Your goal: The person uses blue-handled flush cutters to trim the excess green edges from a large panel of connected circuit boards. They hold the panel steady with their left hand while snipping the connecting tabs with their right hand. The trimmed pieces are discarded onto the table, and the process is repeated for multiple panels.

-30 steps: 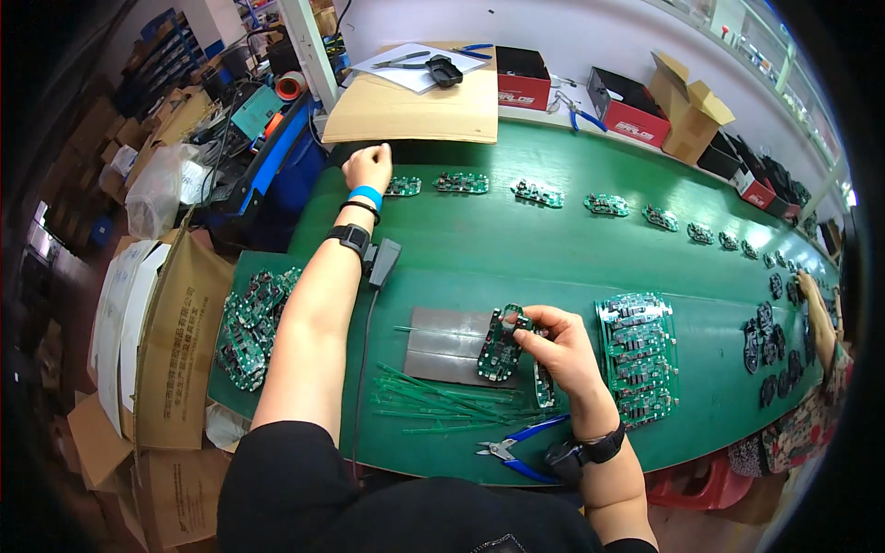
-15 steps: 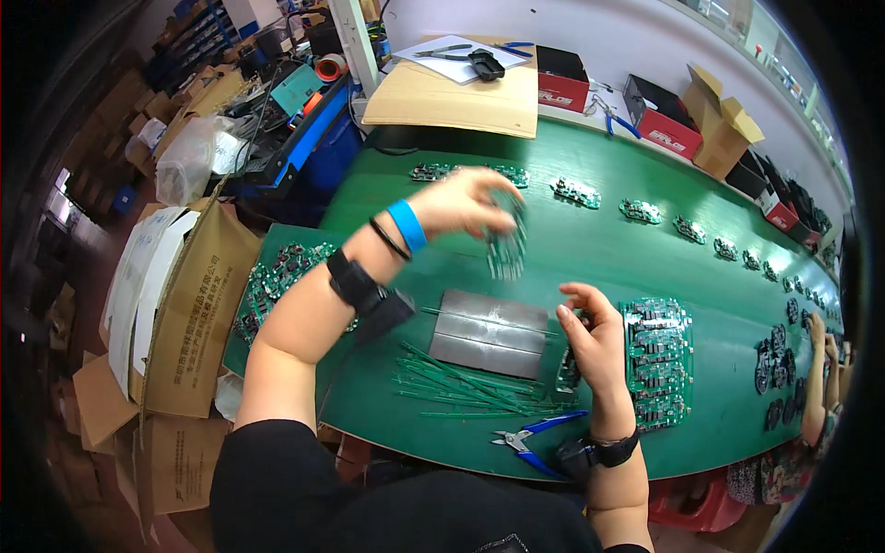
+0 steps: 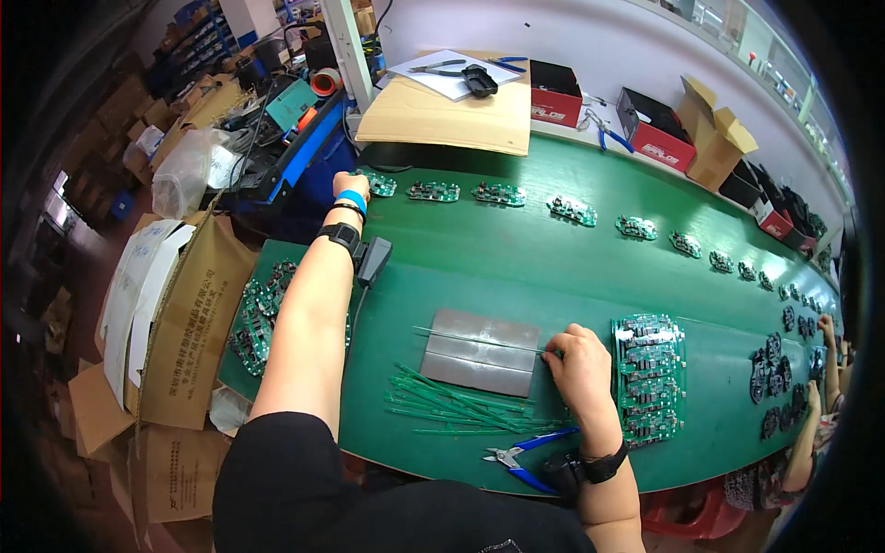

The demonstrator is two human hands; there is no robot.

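My left hand [image 3: 348, 185] is stretched to the far left of the green table, its fingers closed at the edge of a small green circuit board [image 3: 381, 184]. That board stands at the left end of a row of similar boards [image 3: 433, 192]. My right hand [image 3: 581, 367] is at the right edge of a grey metal plate [image 3: 479, 376]. Its thumb and forefinger pinch the end of a thin green strip [image 3: 461, 336] that lies across the plate. Just right of this hand is a panel of joined circuit boards [image 3: 649, 378].
Loose green strips [image 3: 452, 405] lie in front of the plate, beside blue-handled cutters [image 3: 525, 456]. Piled boards [image 3: 263, 323] are at the left. Cardboard [image 3: 452, 115] and red-black boxes [image 3: 654, 129] line the back. Another person's hands [image 3: 816, 392] work among black parts at the far right.
My left hand has carried the circuit board from above the plate to the left end of the row. My right hand has closed from a looser pose onto the strip's end.
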